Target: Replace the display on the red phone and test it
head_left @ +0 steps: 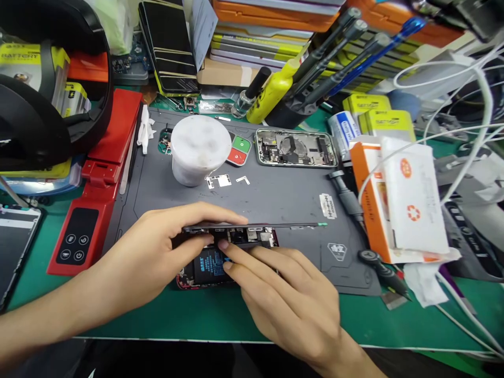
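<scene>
An opened phone body (202, 281) with a black battery (210, 266) lies in front of me, its red-edged frame partly under my hands. Its screen panel (275, 226) stands nearly edge-on above the body, with a green tab at the right end. My left hand (157, 241) is closed on the panel, fingers along its top and behind, thumb on the near side. Inside the phone, fingertips of my right hand (283, 294) rest near the battery's top edge. These fingers are stretched and slightly apart, with nothing visible between them. The exact spot they touch is partly hidden.
A grey work mat (283, 199) carries a white round tub (200, 147) and another opened phone (295, 148). To the left stands a red device (81, 226) with touch buttons. Screwdrivers (346, 199), an orange-and-white box (409, 199) and white cables (486, 100) crowd the right.
</scene>
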Available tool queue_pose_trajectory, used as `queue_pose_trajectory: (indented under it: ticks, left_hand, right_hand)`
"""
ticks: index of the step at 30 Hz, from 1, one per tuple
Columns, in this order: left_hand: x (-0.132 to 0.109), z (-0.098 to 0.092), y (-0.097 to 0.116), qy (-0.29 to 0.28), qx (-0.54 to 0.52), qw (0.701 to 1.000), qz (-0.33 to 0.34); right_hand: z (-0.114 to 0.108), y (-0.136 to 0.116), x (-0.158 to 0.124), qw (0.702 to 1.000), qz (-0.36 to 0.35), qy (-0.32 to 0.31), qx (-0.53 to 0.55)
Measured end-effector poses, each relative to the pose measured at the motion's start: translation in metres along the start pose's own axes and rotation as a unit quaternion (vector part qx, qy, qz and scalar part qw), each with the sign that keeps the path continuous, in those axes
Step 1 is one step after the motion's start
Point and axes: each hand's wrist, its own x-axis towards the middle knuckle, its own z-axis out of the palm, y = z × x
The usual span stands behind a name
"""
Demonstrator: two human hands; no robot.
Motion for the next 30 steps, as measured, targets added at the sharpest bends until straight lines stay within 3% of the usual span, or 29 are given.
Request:
queue_pose_trajectory:
  ticks: [19,30]
  left_hand:
    - [0.001,0.010,-0.009,0.049,0.040,0.997,0.036]
    - [0.002,0.016,-0.010,0.076,0.026,0.996,0.032]
  right_hand:
    - [-0.005,0.000,-0.006,0.998,0.032,-0.044,0.037]
    - [-0.011,0.001,-0.006,0.998,-0.004,-0.062,0.027]
